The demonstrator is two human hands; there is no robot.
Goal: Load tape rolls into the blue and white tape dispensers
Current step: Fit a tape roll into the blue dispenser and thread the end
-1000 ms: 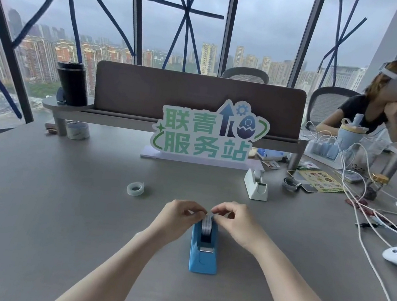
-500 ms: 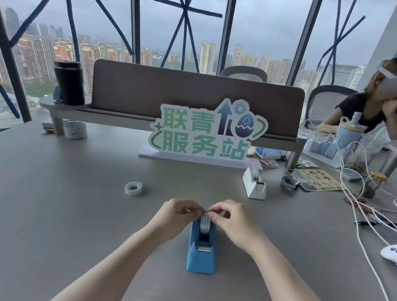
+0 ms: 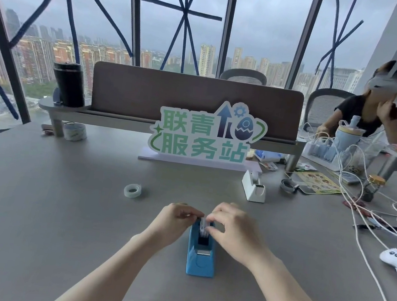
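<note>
Left hand (image 3: 176, 219) and right hand (image 3: 234, 227) pinch the tape roll (image 3: 204, 228), mostly hiding it inside the blue dispenser (image 3: 201, 258).

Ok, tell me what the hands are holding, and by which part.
Both hands, left and right, pinch the tape roll by its sides, at the blue dispenser.

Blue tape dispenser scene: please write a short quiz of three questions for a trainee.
1. True or false: both hands touch the tape roll at the blue dispenser.
2. Where does the spare roll lie? A) on the table, left of the hands B) in the white dispenser
3. Which dispenser stands nearer the sign?

Key: 1 true, left hand and right hand; 2 A; 3 white.
</note>
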